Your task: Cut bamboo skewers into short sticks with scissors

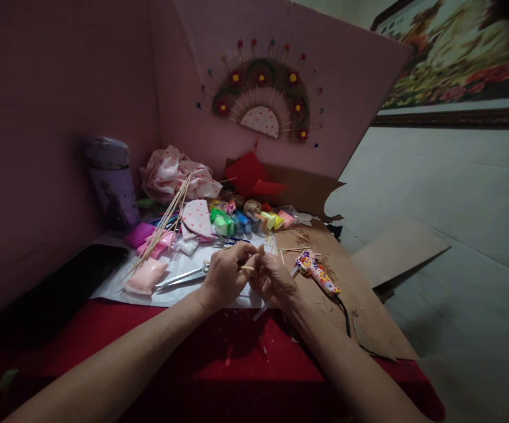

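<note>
My left hand (227, 274) is closed, its fingers pinching a short wooden stick (247, 268) whose pale end pokes out toward the right. Against its fingertips sits my right hand (275, 278), thumb and fingers pressed together; what lies between them is too small and dim to make out. Just left of my left hand, a pair of scissors (183, 277) rests on white paper (170, 298). To the right of my right hand lies a flower-patterned glue gun (318, 272) on brown cardboard.
Colourful clay packs (223, 222), bamboo skewers (166, 217) and dotted cloth (177, 173) crowd the back. A purple tumbler (112, 182) stands at left. Behind, a board (342, 76) bears a half-round stick decoration (261, 73). The glue gun's cord (347, 317) crosses the cardboard (369, 320).
</note>
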A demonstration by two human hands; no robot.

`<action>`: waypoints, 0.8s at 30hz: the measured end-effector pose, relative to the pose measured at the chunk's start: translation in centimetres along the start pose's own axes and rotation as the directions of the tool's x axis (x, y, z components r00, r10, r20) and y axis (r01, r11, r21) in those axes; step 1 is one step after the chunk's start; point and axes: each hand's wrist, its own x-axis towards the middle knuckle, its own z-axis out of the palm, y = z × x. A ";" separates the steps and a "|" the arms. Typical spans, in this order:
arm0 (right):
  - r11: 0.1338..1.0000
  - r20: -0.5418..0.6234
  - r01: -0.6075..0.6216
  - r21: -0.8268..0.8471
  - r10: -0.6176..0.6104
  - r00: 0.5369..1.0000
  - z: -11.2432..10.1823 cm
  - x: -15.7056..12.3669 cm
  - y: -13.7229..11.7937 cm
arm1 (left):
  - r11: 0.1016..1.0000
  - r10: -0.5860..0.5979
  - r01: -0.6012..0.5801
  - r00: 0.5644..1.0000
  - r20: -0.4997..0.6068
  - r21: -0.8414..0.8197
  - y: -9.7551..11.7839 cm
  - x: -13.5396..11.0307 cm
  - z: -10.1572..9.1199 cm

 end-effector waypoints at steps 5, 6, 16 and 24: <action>1.000 0.015 0.012 0.007 -0.012 1.000 -0.3 0.1 0.1 | 0.999 -0.038 0.039 0.998 0.051 -0.015 -0.4 0.0 0.0; 1.000 0.019 0.013 0.008 -0.014 1.000 -0.4 0.1 0.1 | 0.999 -0.044 0.045 0.997 0.059 -0.012 -0.4 0.0 0.0; 0.999 0.001 0.052 -0.003 -0.052 0.999 -1.1 0.5 0.8 | 0.999 -0.046 0.044 0.997 0.064 0.032 -0.1 0.1 -0.2; 0.996 -0.016 0.084 -0.024 -0.085 0.996 -1.0 0.5 0.8 | 0.997 -0.067 0.064 0.996 0.064 0.044 -0.3 0.1 0.1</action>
